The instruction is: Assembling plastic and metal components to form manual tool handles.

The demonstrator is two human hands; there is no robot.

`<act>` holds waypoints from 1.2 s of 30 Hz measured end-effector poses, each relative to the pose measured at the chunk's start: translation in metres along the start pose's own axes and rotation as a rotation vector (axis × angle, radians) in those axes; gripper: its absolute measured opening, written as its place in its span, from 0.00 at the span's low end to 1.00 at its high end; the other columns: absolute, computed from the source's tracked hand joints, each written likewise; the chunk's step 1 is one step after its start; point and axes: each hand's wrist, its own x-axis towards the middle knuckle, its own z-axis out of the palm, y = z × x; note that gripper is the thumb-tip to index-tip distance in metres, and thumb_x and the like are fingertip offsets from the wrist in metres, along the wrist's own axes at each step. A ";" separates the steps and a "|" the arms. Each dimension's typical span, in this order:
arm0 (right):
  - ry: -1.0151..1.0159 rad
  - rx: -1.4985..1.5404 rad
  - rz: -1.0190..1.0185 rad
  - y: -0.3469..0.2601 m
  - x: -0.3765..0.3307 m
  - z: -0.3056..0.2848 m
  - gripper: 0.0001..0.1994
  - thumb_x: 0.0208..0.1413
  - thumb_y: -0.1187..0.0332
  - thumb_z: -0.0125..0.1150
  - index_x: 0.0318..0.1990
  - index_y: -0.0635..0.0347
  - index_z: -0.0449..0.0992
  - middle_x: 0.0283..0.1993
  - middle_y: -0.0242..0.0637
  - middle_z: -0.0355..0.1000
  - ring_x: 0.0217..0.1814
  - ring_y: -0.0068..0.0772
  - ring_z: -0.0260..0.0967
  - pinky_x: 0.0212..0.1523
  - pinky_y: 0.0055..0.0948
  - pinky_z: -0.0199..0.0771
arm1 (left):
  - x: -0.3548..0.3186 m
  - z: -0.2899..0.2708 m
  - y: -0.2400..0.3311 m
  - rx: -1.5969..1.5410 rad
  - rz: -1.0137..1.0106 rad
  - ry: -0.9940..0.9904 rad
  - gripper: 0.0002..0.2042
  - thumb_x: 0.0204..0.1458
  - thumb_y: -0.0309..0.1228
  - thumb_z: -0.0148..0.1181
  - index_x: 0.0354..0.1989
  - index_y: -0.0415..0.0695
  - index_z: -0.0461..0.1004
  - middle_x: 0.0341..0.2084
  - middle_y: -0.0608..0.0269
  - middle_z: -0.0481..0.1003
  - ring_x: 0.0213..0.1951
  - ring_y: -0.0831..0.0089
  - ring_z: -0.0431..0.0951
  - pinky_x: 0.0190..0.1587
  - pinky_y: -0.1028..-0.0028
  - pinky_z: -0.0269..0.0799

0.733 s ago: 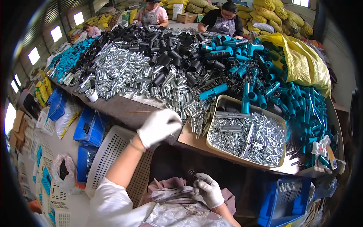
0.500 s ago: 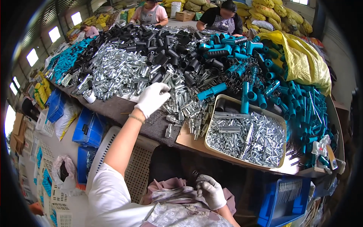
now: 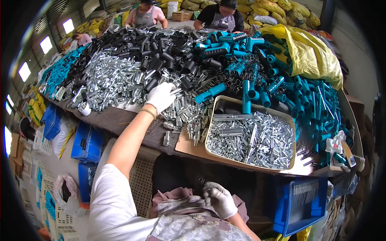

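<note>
Right hand (image 3: pixel 221 201) pinches a spring (image 3: pixel 202 181) near a tray (image 3: pixel 249 161) of silver pins (image 3: pixel 277 138), left hand (image 3: pixel 161 97) over metal fittings (image 3: pixel 183 110), grip unclear.

The left hand (image 3: pixel 161 97) is now shifted from the table's edge (image 3: pixel 155 139) to the silver fittings (image 3: pixel 183 110). The view is turned slightly rightward.

Windows (image 3: pixel 46 45) blown out at left; shadow under table (image 3: pixel 103 119); fisheye-bent, black-rimmed edges
</note>
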 end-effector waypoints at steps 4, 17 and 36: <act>-0.097 -0.002 -0.002 -0.002 0.001 -0.002 0.24 0.61 0.63 0.61 0.60 0.65 0.65 0.43 0.42 0.74 0.35 0.31 0.74 0.37 0.28 0.77 | -0.020 -0.025 0.003 -0.116 -0.073 0.029 0.13 0.49 0.33 0.61 0.42 0.45 0.79 0.40 0.51 0.79 0.42 0.55 0.80 0.49 0.63 0.74; -0.310 0.024 -0.396 -0.062 0.028 0.076 0.37 0.51 0.50 0.71 0.62 0.64 0.65 0.61 0.38 0.66 0.63 0.36 0.64 0.68 0.45 0.59 | -0.135 -0.080 0.124 -0.567 0.727 -0.205 0.12 0.48 0.35 0.68 0.38 0.46 0.78 0.35 0.60 0.77 0.37 0.62 0.79 0.39 0.68 0.76; -0.298 -0.099 -0.197 -0.052 0.019 0.046 0.40 0.52 0.47 0.69 0.64 0.69 0.64 0.70 0.46 0.58 0.65 0.39 0.63 0.63 0.42 0.64 | 0.118 0.035 0.080 0.363 0.239 -0.205 0.14 0.47 0.41 0.62 0.42 0.55 0.84 0.55 0.53 0.67 0.63 0.47 0.61 0.62 0.50 0.61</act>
